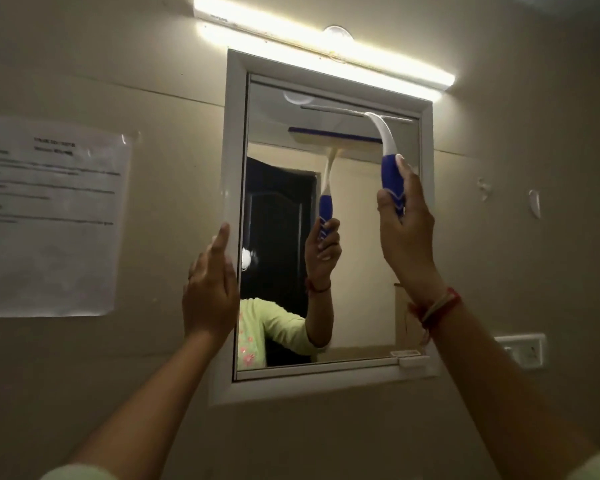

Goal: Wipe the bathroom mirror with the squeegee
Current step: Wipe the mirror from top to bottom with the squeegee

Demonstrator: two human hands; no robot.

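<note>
A: Right, your right hand (404,233) has its fingers clenched on the squeegee (390,168) handle, blade at the mirror (354,271) 12 o'clock edge.

B: Left hand (210,292)?

A: Flat, grasping nothing, bracing the frame (234,133) at 9. Pull straight toward 6, even pressure.

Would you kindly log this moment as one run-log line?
right hand: grips blue-and-white squeegee | blade: at top of white-framed wall mirror | left hand: on frame's left edge

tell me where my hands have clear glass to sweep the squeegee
Free: the wide glass of the mirror below the squeegee, between the left hand on the frame and the right hand. Crowded: the top strip under the light.
</note>
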